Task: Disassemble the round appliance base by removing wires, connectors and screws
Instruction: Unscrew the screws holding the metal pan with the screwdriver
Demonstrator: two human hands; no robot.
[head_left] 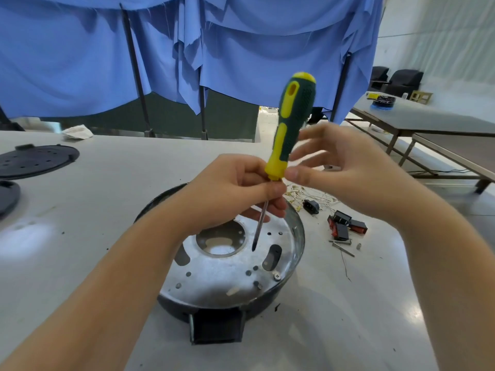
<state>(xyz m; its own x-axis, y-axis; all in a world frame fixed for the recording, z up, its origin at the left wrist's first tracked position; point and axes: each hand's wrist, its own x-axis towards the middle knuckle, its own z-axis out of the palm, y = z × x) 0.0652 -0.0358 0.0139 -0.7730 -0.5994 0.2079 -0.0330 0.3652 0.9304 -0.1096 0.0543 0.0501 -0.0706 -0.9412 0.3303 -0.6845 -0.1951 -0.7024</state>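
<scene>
A: Which step is the person on?

B: The screws, by the look of it. The left hand [235, 188] pinches the screwdriver [290, 124] low down, where the yellow collar meets the shaft, fingers curled round it. The tip hangs just above the metal plate of the round base [214, 269], near the central hole.

A: And the right hand [337, 167]?

B: It is spread, fingers loose, beside the handle and holding nothing. The thumb seems to be near the yellow collar, but whether it touches cannot be told.

A: Where does the base sit?

B: On the table [120, 188], near the person, between the forearms, its dark tab pointing toward the near edge. One screw [277, 276] shows on the plate at the near right.

A: What has come off?

B: Wires [316, 196] and a black plug socket [311, 206] lie to the right of the base, with red and black switches [347, 226] and loose screws nearby.

A: So the next move?

B: Probably the right hand must close on the handle, then carry the tip to that remaining screw and seat it squarely before turning.
</scene>
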